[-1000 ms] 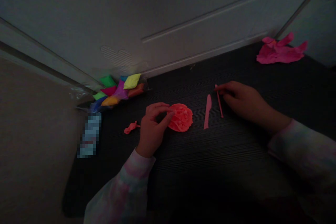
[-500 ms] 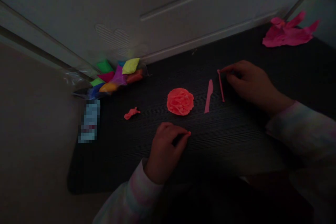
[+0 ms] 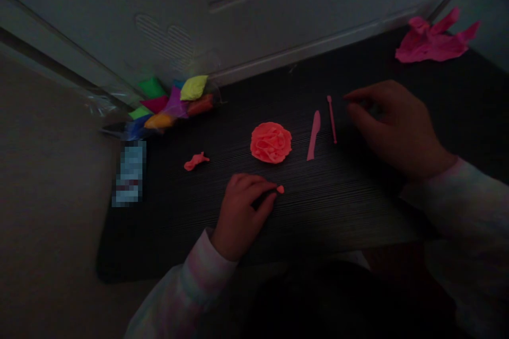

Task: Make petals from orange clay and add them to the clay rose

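Observation:
On a dark mat (image 3: 318, 206) lies an orange clay flower (image 3: 271, 142). My left hand (image 3: 242, 214) rests in front of it, thumb and forefinger pinched together at a tiny orange clay bit (image 3: 280, 189). To the flower's right lie a pink plastic knife (image 3: 313, 135) and a thin pink stick tool (image 3: 331, 119). My right hand (image 3: 393, 124) hovers just right of the stick, fingers curved and apart, holding nothing. A small orange clay scrap (image 3: 194, 161) lies to the flower's left.
A clear bag of coloured clay packs (image 3: 170, 106) sits at the mat's far left corner by the white wall. A crumpled pink wrapper (image 3: 433, 42) lies at the far right. A blurred small packet (image 3: 129, 172) rests at the mat's left edge. The room is dim.
My left hand left the flower and came toward me, pinching a tiny clay bit. My right hand let go of the stick tool and drew slightly right.

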Demonstrator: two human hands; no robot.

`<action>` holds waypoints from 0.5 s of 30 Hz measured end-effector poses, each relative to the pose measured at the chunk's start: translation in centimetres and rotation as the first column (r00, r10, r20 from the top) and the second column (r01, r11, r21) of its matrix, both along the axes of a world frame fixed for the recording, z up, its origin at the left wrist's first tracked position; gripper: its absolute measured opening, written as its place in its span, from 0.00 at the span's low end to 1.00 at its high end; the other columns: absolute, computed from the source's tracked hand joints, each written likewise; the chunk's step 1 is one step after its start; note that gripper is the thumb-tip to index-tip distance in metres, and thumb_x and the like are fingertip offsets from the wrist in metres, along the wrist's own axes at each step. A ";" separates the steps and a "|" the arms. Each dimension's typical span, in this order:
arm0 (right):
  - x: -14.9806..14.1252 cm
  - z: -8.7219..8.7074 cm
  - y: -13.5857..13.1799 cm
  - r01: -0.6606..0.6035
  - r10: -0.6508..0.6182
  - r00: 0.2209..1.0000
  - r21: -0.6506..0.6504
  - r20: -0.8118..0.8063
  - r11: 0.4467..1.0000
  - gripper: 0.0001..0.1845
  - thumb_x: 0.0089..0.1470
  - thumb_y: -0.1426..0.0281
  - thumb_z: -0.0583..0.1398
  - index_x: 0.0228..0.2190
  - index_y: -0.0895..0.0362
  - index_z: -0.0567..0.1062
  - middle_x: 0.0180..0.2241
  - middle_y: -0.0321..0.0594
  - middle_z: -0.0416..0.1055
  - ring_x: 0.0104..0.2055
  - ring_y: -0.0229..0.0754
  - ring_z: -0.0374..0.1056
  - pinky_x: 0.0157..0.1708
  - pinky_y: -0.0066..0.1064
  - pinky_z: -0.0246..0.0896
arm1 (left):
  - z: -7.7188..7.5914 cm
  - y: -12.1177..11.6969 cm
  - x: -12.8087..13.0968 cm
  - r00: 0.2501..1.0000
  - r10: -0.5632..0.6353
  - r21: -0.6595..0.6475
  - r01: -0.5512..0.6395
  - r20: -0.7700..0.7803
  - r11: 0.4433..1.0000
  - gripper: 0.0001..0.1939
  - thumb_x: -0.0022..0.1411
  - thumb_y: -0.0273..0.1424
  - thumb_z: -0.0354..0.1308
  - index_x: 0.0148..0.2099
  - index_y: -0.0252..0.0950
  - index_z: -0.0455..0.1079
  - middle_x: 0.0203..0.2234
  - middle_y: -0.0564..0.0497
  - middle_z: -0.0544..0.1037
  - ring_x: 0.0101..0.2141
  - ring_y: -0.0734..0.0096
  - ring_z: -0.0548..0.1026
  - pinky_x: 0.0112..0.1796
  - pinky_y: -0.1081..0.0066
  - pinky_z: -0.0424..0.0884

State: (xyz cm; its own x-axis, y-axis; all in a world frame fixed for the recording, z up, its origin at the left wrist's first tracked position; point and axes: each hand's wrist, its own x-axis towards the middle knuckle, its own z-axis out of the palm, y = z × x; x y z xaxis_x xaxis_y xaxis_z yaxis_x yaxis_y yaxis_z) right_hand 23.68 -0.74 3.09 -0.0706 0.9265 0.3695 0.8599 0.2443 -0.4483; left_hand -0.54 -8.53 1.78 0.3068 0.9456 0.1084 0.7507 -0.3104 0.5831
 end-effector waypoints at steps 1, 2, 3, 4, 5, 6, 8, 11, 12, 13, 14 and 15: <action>-0.5 0.5 -1.3 -0.035 0.035 0.999 0.010 0.008 0.999 0.12 0.51 0.70 0.53 0.36 0.60 0.72 0.33 0.44 0.69 0.36 0.44 0.65 0.37 0.35 0.60 | 0.0 0.0 0.1 1.000 -0.008 0.004 0.008 -0.003 1.000 0.07 0.53 0.27 0.56 0.37 0.37 0.72 0.31 0.49 0.75 0.36 0.67 0.68 0.37 0.64 0.66; -1.1 0.9 -2.7 -0.096 0.096 0.995 -0.017 0.016 0.995 0.11 0.51 0.69 0.53 0.35 0.58 0.72 0.32 0.42 0.69 0.35 0.44 0.65 0.36 0.35 0.60 | 0.0 0.1 0.1 1.000 -0.011 0.009 0.011 -0.003 1.000 0.07 0.54 0.27 0.56 0.36 0.37 0.73 0.30 0.50 0.75 0.36 0.67 0.68 0.37 0.64 0.66; -1.8 1.1 -4.2 -0.148 0.149 0.989 -0.069 0.007 0.987 0.09 0.52 0.69 0.53 0.35 0.55 0.71 0.32 0.40 0.68 0.35 0.43 0.65 0.36 0.35 0.60 | 0.0 0.1 0.2 1.000 -0.012 0.010 0.013 -0.003 1.000 0.06 0.54 0.27 0.56 0.35 0.37 0.73 0.30 0.50 0.75 0.35 0.67 0.68 0.37 0.64 0.66; -2.6 1.2 -5.5 -0.191 0.192 0.981 -0.132 -0.008 0.973 0.08 0.52 0.69 0.53 0.33 0.53 0.71 0.34 0.39 0.69 0.36 0.43 0.65 0.36 0.35 0.60 | 0.0 0.1 0.2 1.000 -0.012 0.008 0.012 -0.005 1.000 0.06 0.54 0.27 0.56 0.35 0.37 0.73 0.30 0.50 0.75 0.35 0.67 0.68 0.37 0.65 0.66; -3.5 1.0 -6.7 -0.237 0.236 0.971 -0.168 -0.027 0.957 0.07 0.52 0.69 0.53 0.33 0.53 0.71 0.33 0.39 0.70 0.35 0.43 0.65 0.35 0.35 0.60 | 0.0 0.2 0.2 1.000 -0.010 0.005 0.010 -0.007 1.000 0.06 0.54 0.26 0.56 0.34 0.37 0.73 0.29 0.51 0.75 0.35 0.67 0.68 0.37 0.65 0.66; -4.3 0.6 -7.6 -0.262 0.259 0.965 -0.193 -0.045 0.945 0.07 0.52 0.69 0.53 0.33 0.54 0.71 0.33 0.39 0.70 0.36 0.43 0.65 0.35 0.35 0.60 | 0.0 0.2 0.3 1.000 -0.007 0.001 0.007 -0.010 1.000 0.05 0.54 0.26 0.56 0.34 0.37 0.73 0.29 0.51 0.75 0.35 0.67 0.68 0.37 0.64 0.66; -5.8 -0.4 -8.7 -0.265 0.263 0.964 -0.224 -0.037 0.938 0.08 0.52 0.69 0.55 0.34 0.55 0.71 0.34 0.40 0.70 0.36 0.44 0.65 0.36 0.36 0.58 | 0.0 0.3 0.4 1.000 -0.002 0.001 0.002 -0.011 1.000 0.05 0.53 0.26 0.57 0.33 0.37 0.72 0.29 0.51 0.75 0.35 0.68 0.68 0.38 0.64 0.66; -7.3 -1.7 -8.9 -0.224 0.241 0.970 -0.245 0.039 0.943 0.08 0.50 0.68 0.56 0.34 0.56 0.72 0.35 0.41 0.71 0.36 0.45 0.65 0.36 0.37 0.53 | 0.0 0.3 0.5 1.000 0.000 0.020 0.000 0.010 1.000 0.04 0.53 0.26 0.57 0.32 0.36 0.72 0.28 0.51 0.75 0.34 0.68 0.68 0.37 0.65 0.66; -7.6 -2.0 -8.8 -0.214 0.235 0.970 -0.242 0.059 0.946 0.08 0.50 0.68 0.57 0.34 0.57 0.72 0.35 0.41 0.71 0.36 0.45 0.65 0.35 0.37 0.52 | 0.0 0.3 0.5 1.000 0.001 0.027 -0.001 0.017 1.000 0.03 0.53 0.26 0.57 0.32 0.36 0.72 0.28 0.51 0.75 0.34 0.68 0.68 0.37 0.65 0.66; -7.8 -2.1 -8.7 -0.209 0.232 0.970 -0.239 0.071 0.948 0.08 0.50 0.67 0.57 0.33 0.57 0.72 0.35 0.40 0.71 0.36 0.45 0.65 0.35 0.37 0.51 | 0.0 0.3 0.5 1.000 0.000 0.031 -0.001 0.022 1.000 0.03 0.52 0.26 0.58 0.32 0.36 0.72 0.28 0.51 0.75 0.34 0.68 0.68 0.37 0.65 0.66; -7.9 -2.2 -8.6 -0.209 0.232 0.970 -0.237 0.073 0.949 0.08 0.50 0.68 0.57 0.33 0.57 0.72 0.34 0.40 0.71 0.35 0.45 0.65 0.34 0.36 0.50 | 0.0 0.3 0.5 1.000 0.000 0.031 -0.001 0.024 1.000 0.03 0.52 0.26 0.58 0.32 0.36 0.72 0.28 0.51 0.75 0.34 0.68 0.68 0.37 0.65 0.66; -8.0 -2.1 -8.5 -0.211 0.233 0.970 -0.236 0.071 0.949 0.08 0.50 0.68 0.57 0.33 0.57 0.72 0.34 0.40 0.71 0.35 0.44 0.64 0.34 0.36 0.49 | -0.1 0.3 0.4 1.000 0.001 0.029 -0.001 0.024 1.000 0.03 0.52 0.27 0.58 0.32 0.36 0.72 0.28 0.51 0.74 0.35 0.68 0.68 0.37 0.65 0.66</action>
